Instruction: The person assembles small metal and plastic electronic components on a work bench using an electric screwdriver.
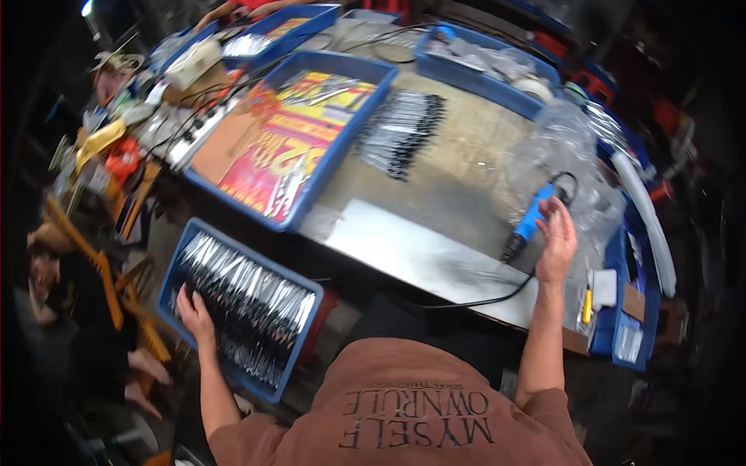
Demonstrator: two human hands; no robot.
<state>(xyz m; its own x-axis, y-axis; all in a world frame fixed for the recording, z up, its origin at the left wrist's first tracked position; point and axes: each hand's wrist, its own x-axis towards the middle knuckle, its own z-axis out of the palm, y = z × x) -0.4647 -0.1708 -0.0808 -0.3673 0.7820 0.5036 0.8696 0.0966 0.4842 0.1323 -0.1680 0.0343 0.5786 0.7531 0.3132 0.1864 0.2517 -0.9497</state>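
Observation:
My left hand (196,314) rests over a blue tray (303,330) at the lower left, its fingers apart and touching the parts inside. The tray holds many slim silvery metal pieces with black ends (249,276), packed in rows. My right hand (556,242) is raised over the right side of the table, fingers loosely spread with nothing visible in them. Just left of it a blue electric screwdriver (528,224) with a black tip lies on the table, apart from the palm as far as I can see. More of the slim metal pieces (402,132) lie in a row on the tabletop.
A large blue tray (311,203) with printed card stands at the left; a blue bin (486,76) sits at the back. A white sheet (404,248) covers the front edge, crossed by a black cable (474,303). Clear plastic film (563,144) and a yellow-handled tool (587,304) are at right.

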